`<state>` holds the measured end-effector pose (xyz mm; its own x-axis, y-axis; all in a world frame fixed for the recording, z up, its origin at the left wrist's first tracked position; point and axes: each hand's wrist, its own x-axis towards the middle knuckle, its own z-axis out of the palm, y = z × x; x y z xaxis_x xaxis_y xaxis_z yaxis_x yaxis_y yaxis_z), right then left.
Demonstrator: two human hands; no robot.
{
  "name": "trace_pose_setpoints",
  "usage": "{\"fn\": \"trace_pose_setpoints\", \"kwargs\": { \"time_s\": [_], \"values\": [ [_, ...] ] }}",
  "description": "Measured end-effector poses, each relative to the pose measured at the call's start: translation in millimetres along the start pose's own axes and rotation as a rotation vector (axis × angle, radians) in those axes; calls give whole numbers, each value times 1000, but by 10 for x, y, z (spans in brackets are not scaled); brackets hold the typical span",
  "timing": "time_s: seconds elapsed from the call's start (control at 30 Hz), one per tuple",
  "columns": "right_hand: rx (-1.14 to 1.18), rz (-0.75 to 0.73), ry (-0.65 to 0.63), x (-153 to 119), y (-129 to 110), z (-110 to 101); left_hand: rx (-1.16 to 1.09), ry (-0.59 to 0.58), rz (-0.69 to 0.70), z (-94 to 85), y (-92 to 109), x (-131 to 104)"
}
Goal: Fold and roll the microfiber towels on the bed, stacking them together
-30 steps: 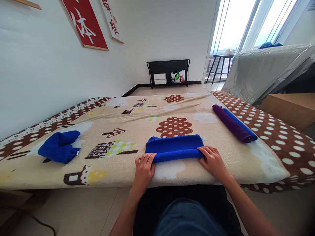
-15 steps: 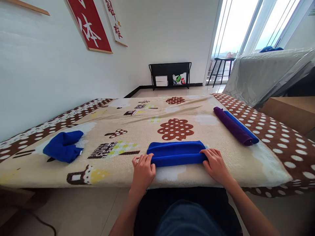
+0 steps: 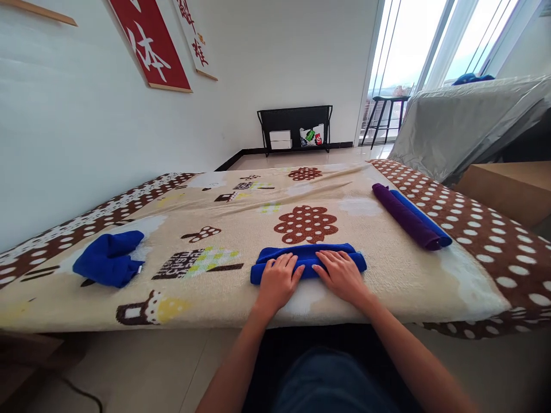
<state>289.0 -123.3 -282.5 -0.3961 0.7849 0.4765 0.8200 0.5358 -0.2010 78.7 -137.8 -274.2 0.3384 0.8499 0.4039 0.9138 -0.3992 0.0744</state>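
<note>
A blue towel [image 3: 307, 268], partly rolled along its near side, lies crosswise near the front edge of the bed-like surface. My left hand [image 3: 279, 282] rests on its left half, fingers stretched forward over the roll. On the right half lies my right hand [image 3: 341, 275], also flat with the fingers extended and slightly apart. Both thumbs point inward, with a short stretch of towel showing between them. To the right, a purple rolled towel [image 3: 404, 217] lies against a blue rolled towel [image 3: 424, 221]. A crumpled blue cloth [image 3: 107, 259] sits at the left.
A cream patterned blanket [image 3: 241, 229] with brown dotted borders covers the surface. A cardboard box [image 3: 508, 186] and a plastic-covered piece of furniture [image 3: 469, 117] stand at the right. Against the back wall is a black rack [image 3: 295, 120]; a dark stool [image 3: 390, 100] stands by the window.
Both hands have moved from the towel's ends inward onto its top, letting go of the edges and flattening out. The near roll has shifted slightly forward, away from me.
</note>
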Motion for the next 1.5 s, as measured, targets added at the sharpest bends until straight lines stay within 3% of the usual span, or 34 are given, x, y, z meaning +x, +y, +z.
{"fn": "trace_pose_setpoints", "kwargs": {
  "time_s": [0.17,0.27,0.4,0.53,0.63,0.73,0.9,1.07,1.2,1.3,1.5],
  "values": [
    [-93,142,-3,-196,477,-96,30,15,-168,-85,-518,-238],
    [-153,168,-4,-273,607,-155,91,37,-234,-135,-655,-325],
    [-176,146,22,-179,395,-154,130,48,-215,-151,-420,-225],
    [-53,36,-76,46,-15,-29,-14,-108,-35,-65,-12,57],
    [-23,27,-159,190,-156,56,-44,-199,-61,0,95,244],
    [-24,76,-193,248,-65,60,-39,-233,-134,7,-30,302],
    [-59,182,-156,130,367,-14,-16,-168,-248,-26,-442,134],
    [-117,125,-24,-166,720,-91,25,-7,-121,-104,-725,-218],
    [-164,-18,137,-502,793,-198,101,124,44,-250,-775,-600],
    [-155,-150,115,-675,787,-243,121,99,94,-306,-751,-766],
    [-131,-53,99,-499,752,-135,102,84,-41,-170,-674,-556]
  ]
}}
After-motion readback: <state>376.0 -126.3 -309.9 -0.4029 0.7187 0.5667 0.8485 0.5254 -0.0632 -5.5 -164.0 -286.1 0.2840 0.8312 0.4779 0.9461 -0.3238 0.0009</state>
